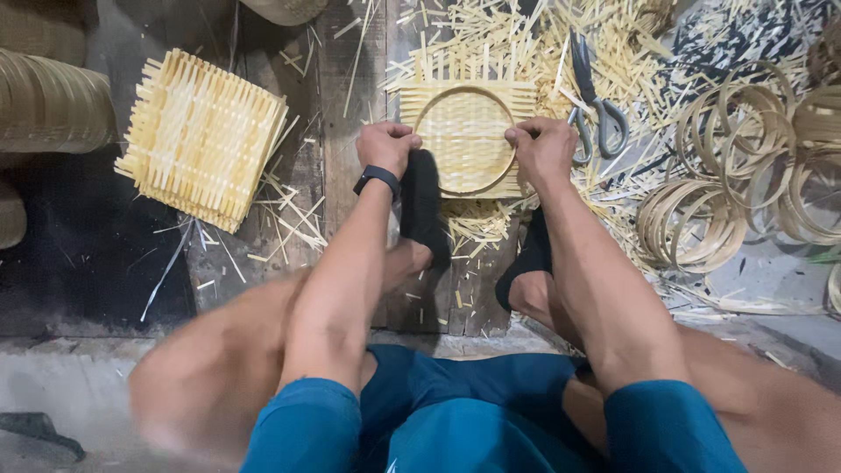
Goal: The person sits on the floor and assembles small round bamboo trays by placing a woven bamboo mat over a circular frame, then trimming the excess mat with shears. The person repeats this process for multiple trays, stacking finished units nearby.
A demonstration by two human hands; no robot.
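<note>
While my left hand [386, 145] and right hand [543, 149] grip the hoop [464, 92] on the woven mat [464, 136], I judge trimming comes next.

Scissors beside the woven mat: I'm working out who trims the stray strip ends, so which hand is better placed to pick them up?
Probably the right hand. It rests on the mat's right edge, with the scissors lying just beyond it. The left hand holds the opposite edge, so it would have to cross the ring to reach them.
</note>
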